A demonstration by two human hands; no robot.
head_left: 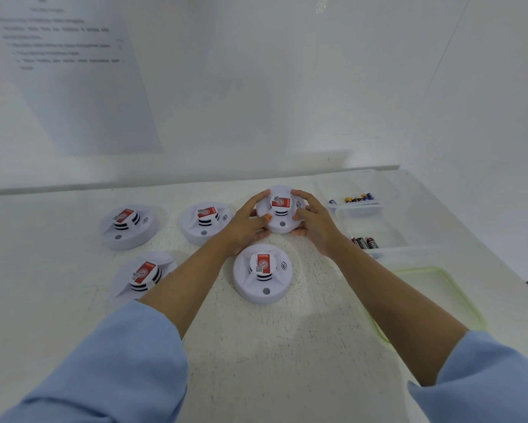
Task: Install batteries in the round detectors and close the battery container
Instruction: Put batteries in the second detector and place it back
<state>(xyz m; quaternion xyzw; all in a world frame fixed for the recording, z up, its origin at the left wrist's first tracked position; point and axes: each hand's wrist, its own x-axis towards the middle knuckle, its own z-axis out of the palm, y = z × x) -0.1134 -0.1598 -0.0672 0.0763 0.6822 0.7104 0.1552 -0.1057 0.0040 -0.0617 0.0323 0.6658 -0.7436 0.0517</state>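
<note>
1. White plastic detector (pixel 280 210) sits face up toward the far edge of the tabletop (pixel 287 346), right of middle. My left hand (pixel 244 227) and right hand (pixel 314 222) curl round its rim from opposite sides, clasping it between them.
2. Two-sided hold: my guess is that it readies a lift or a flip, since no battery bay shows on the top face.
3. Nearest detector (pixel 262 273) lies just toward me of the held one. Three more detectors (pixel 206 222) spread toward the left edge, all face up.
4. Two clear containers (pixel 390 190) stand at the far right corner with loose batteries (pixel 355 199) inside, close to my right hand. Green-rimmed lid (pixel 458 288) lies apart along the right edge, so the closing step is not yet done.
5. Hidden: every underside, so I cannot tell which units are loaded. My left forearm covers part of the near-left unit, and my right forearm crosses the lid's corner. Printed sheet (pixel 73 71) on the wall is too blurred to read.
</note>
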